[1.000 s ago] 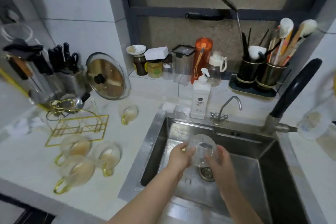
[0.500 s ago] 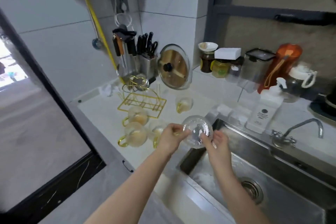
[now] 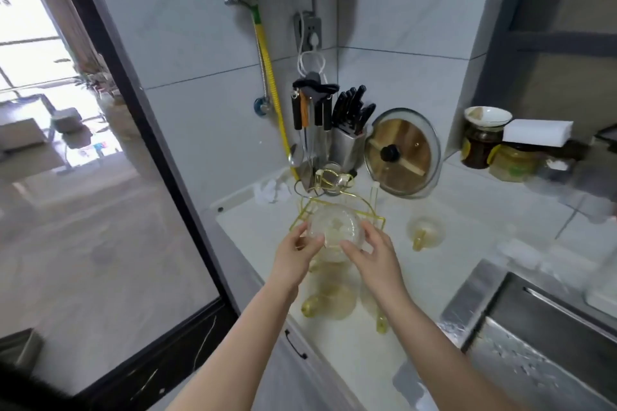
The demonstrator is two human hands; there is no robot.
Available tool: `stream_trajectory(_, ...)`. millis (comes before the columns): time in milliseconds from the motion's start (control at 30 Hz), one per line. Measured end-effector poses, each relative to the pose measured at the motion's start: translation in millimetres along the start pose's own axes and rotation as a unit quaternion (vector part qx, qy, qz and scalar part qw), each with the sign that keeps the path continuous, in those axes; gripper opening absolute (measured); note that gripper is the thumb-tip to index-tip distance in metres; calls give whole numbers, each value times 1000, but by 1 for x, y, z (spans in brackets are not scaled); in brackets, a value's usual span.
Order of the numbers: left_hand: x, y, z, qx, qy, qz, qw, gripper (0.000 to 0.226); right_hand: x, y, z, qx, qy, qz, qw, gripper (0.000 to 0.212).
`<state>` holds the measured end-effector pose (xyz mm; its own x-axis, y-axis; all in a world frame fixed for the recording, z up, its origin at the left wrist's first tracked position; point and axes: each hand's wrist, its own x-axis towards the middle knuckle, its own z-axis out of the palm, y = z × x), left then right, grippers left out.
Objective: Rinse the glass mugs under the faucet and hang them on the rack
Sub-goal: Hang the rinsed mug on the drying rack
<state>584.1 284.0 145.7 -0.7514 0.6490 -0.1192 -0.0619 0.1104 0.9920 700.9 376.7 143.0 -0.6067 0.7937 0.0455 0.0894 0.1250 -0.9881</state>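
Both my hands hold one clear glass mug (image 3: pixel 335 228) with its base turned toward me, just above the gold wire rack (image 3: pixel 375 215). My left hand (image 3: pixel 298 252) grips the mug's left side, and my right hand (image 3: pixel 374 252) grips its right side. A glass mug with a gold handle (image 3: pixel 425 231) lies on the white counter to the right of the rack. Two more mugs (image 3: pixel 330 302) lie on the counter under my forearms, partly hidden. A further mug (image 3: pixel 332 173) sits at the rack's far end.
A knife block (image 3: pixel 347 138) and a glass pot lid (image 3: pixel 402 153) stand against the wall behind the rack. Jars (image 3: pixel 480 145) line the sill at the right. The steel sink (image 3: pixel 534 337) is at the lower right. A glass door (image 3: pixel 100 177) runs along the counter's left.
My hands carried the mug out of the sink, leftward over the counter, to just above the gold rack. The view swung left with them, and the faucet is out of frame.
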Motion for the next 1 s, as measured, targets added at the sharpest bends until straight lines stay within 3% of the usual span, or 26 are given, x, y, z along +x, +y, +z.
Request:
stream_trajectory(233, 77, -5, -70, 17, -18, -11, 1000, 52, 54, 5, 85, 0, 15, 33, 999, 43)
stream_trajectory(367, 113, -11, -96, 21, -25, -40, 999, 44, 78, 9, 123, -19, 47, 56, 997, 55)
stream_trajectory(433, 129, -14, -102, 14, -26, -53, 998, 42, 91, 12, 135, -14, 53, 78, 995, 47)
stream_trajectory(567, 161, -21, -103, 13, -13, -69, 997, 32, 116, 16, 148, -5, 78, 122, 989, 44)
stream_trajectory(767, 201, -30, -89, 5, 10, -102, 995, 20, 154, 30, 151, -83, 91, 143, 982, 36)
stream_trajectory(1000, 225, -51, -81, 43, 21, -146, 988, 25, 180, 44, 152, -168, 56, 167, 970, 41)
